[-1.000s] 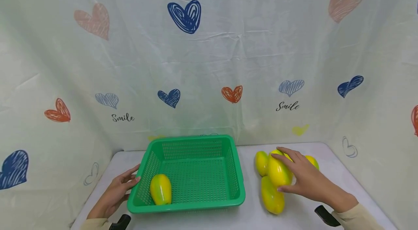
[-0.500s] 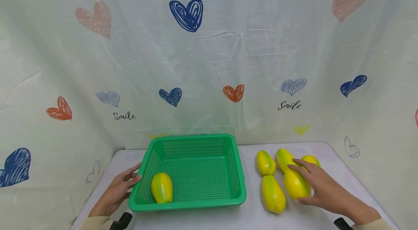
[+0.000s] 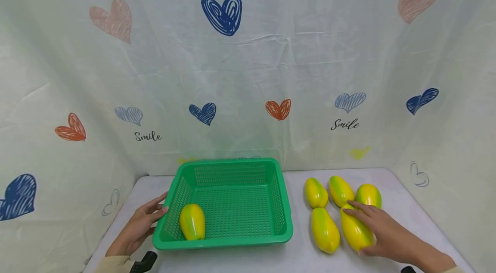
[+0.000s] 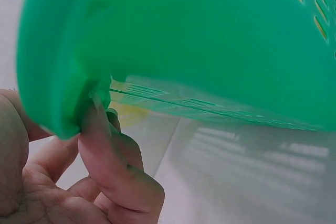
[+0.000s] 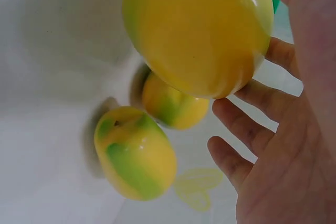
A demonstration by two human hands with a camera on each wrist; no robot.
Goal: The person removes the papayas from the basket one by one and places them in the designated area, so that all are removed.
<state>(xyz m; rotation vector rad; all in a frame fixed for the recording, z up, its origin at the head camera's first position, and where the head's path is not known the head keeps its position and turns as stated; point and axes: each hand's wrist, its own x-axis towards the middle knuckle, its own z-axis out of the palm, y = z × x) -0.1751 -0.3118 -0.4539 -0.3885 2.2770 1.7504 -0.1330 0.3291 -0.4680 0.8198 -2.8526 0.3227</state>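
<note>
My left hand (image 3: 136, 228) grips the left rim of a green plastic basket (image 3: 232, 245); the left wrist view shows fingers (image 4: 113, 166) curled under that rim. Inside the basket, near its left wall, lies one yellow-green papaya-like fruit (image 3: 192, 222). To the right of the basket my right hand (image 3: 391, 236) holds another papaya (image 3: 354, 232), thumb at the near end and fingers over the far end. From the right wrist camera this papaya (image 5: 197, 30) looms large between thumb and fingers. Whether it touches the table is hard to tell.
Several more papayas lie right of the basket: one in front (image 3: 324, 230), two behind, a back-left papaya (image 3: 315, 193) and a back-middle papaya (image 3: 341, 191), and a papaya at the far right (image 3: 369, 195). A white table (image 3: 306, 260) meets a heart-printed curtain (image 3: 248, 70).
My right hand has moved right and toward me with the papaya, away from the back-left fruits, to beside the front papaya. The left hand keeps its grip on the basket.
</note>
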